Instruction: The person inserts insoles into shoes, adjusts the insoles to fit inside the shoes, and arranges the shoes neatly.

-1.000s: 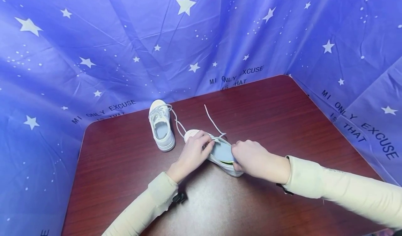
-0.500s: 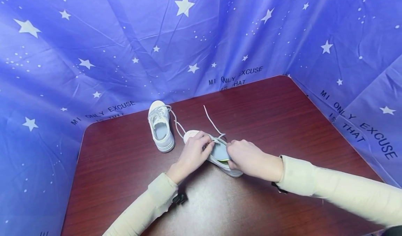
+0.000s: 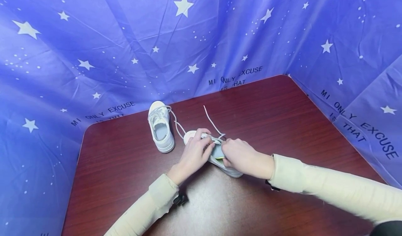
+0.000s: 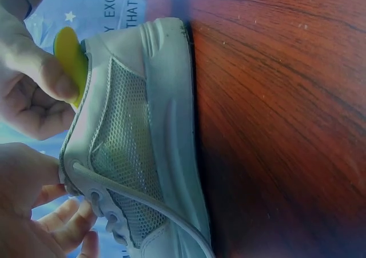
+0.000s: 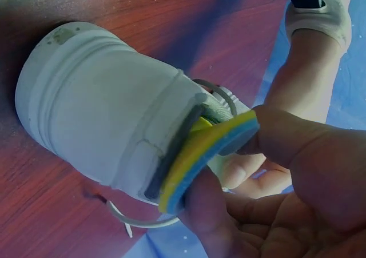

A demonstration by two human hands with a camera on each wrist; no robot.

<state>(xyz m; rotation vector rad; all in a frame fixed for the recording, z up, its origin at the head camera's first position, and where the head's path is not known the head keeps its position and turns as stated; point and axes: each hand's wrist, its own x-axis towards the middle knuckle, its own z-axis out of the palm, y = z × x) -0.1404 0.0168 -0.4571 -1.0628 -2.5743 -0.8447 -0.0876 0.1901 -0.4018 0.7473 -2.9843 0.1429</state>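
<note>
A white lace-up sneaker (image 3: 231,172) lies sole down at the middle of the table, its toe pointing to the far left. My left hand (image 3: 195,153) grips its upper by the tongue and top eyelets, thumb at the collar. With thumb and fingers, my right hand (image 3: 241,157) pinches the heel end of an insole (image 5: 200,158), blue-grey on top and yellow underneath. The insole's heel end stands raised out of the shoe opening, and its front part runs inside. In the left wrist view the yellow underside of the insole (image 4: 70,51) shows above the collar.
A second white sneaker (image 3: 164,144), with a grey-blue lining inside, stands further back to the left. A loose shoelace (image 3: 211,120) trails over the dark red-brown table (image 3: 270,113). A blue curtain (image 3: 125,37) with white stars hangs behind the table edges.
My right hand has moved left toward the shoe's toe, bringing the insole's heel end forward, and less of its top shows. My left hand stays at the tongue, its fingers slightly shifted.
</note>
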